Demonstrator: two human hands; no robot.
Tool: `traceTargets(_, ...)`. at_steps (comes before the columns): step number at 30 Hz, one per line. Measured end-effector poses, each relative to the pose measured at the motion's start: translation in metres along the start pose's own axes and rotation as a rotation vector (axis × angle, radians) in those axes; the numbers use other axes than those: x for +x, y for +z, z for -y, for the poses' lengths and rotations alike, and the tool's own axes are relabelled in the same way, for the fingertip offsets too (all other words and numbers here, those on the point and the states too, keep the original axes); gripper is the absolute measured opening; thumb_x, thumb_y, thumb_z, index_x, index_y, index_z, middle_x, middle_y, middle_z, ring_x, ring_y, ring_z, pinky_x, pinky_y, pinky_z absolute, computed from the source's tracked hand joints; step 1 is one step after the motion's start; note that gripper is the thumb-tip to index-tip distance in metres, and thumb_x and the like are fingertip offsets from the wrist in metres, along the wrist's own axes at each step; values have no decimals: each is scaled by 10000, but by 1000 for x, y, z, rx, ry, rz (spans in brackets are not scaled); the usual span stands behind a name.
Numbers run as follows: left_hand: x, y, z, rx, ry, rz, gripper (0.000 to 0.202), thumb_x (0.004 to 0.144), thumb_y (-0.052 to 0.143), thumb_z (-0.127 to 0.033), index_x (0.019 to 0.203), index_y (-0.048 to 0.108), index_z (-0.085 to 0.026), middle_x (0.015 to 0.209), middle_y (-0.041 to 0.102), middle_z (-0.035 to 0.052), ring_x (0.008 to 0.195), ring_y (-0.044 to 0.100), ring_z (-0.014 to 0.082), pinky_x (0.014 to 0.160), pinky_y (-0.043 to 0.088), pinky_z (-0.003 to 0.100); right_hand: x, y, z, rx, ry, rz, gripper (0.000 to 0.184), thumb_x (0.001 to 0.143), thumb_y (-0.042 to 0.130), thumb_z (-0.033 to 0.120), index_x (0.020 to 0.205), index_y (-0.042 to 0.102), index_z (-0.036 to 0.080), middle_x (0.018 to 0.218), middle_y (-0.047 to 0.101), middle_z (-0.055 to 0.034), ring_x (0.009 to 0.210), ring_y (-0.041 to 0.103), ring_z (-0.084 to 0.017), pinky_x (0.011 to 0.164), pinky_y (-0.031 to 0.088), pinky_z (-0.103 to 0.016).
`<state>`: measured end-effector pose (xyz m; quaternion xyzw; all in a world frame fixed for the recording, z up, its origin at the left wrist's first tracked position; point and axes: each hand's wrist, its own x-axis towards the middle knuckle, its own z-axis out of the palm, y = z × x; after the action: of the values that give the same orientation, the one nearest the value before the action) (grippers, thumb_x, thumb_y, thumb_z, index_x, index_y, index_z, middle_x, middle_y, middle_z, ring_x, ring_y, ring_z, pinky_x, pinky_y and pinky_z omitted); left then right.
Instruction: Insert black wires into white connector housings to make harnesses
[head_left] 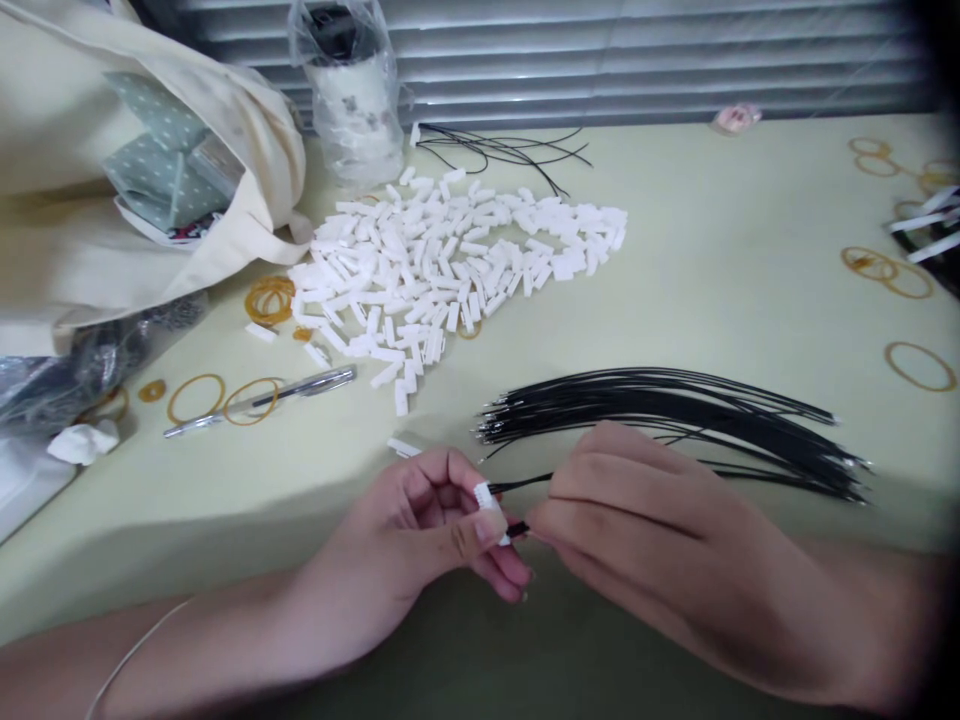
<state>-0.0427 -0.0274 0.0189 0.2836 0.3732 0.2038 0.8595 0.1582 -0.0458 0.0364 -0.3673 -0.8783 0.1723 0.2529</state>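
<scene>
Between the thumb and fingers of my left hand [427,530] is a small white connector housing [485,497]. Black wires [525,483] run from its right side toward my right hand [637,530]. The fingers of my right hand are pinched together on black wire just beside the housing; the fingertips are partly hidden. Behind my right hand lies a bundle of black wires [660,405] with bare metal ends. A loose white housing [403,447] rests just past my left hand. Farther back spreads a large heap of similar white housings [420,250].
At the left stand a cream cloth bag [262,160] and a pen [315,384] with rubber bands [196,400] around it. A plastic-wrapped bottle [356,120] and a wired connector [495,145] are by the blinds [637,60]. More rubber bands [919,366] lie at the right.
</scene>
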Motion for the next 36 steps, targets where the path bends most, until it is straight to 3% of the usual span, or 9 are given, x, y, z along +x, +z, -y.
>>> traceTargets(10,1,-1,0,-24,-12,18,122,814,648,-162,770,538,-133,673,731,48,612,692,125,609,543,208,-3,5,1,42,-18,-52,213,897,476,110,704,562,138,677,521,17,653,396,-95,648,360,-245)
traceTargets(17,0,3,-4,-39,-28,2,154,805,658,-171,744,523,-129,640,720,56,587,679,121,595,539,206,-4,3,-2,48,-143,-102,152,868,441,68,789,562,118,715,573,-25,660,444,-124,612,340,-304)
traceTargets(23,1,3,-3,-49,-29,-8,147,802,656,-152,750,522,-126,632,713,47,576,672,117,582,536,205,-3,17,-4,-4,-89,-62,166,883,442,77,766,535,150,686,494,3,665,381,-118,656,336,-273)
traceTargets(27,0,2,-3,5,-1,19,146,812,649,-165,755,520,-131,646,706,29,590,668,108,596,522,198,2,10,-4,7,-36,-38,149,896,454,123,785,548,149,766,539,-18,732,431,-123,705,361,-263)
traceTargets(28,-2,1,-2,33,0,34,146,820,644,-174,761,514,-138,653,701,20,602,664,104,608,517,199,4,4,-5,5,-21,-10,88,888,482,160,861,562,135,871,564,-50,832,464,-140,756,377,-270)
traceTargets(31,-10,-4,4,141,-13,143,118,844,616,-197,823,502,-173,714,676,2,667,647,100,657,498,213,2,-19,-8,16,10,173,280,847,543,225,1088,522,83,1078,544,-121,1056,455,-192,866,392,-306)
traceTargets(33,-14,-9,10,222,31,271,122,817,636,-163,880,539,-204,811,635,-1,705,617,90,621,455,177,-7,-38,-11,26,69,382,195,852,526,202,1035,549,140,942,571,-64,917,504,-164,764,419,-285)
traceTargets(36,-14,-10,19,375,297,526,138,749,668,-139,833,578,-202,782,573,3,714,561,101,632,418,184,-31,-66,-15,-26,195,613,107,896,472,208,898,578,202,794,558,-18,722,511,-132,605,400,-257)
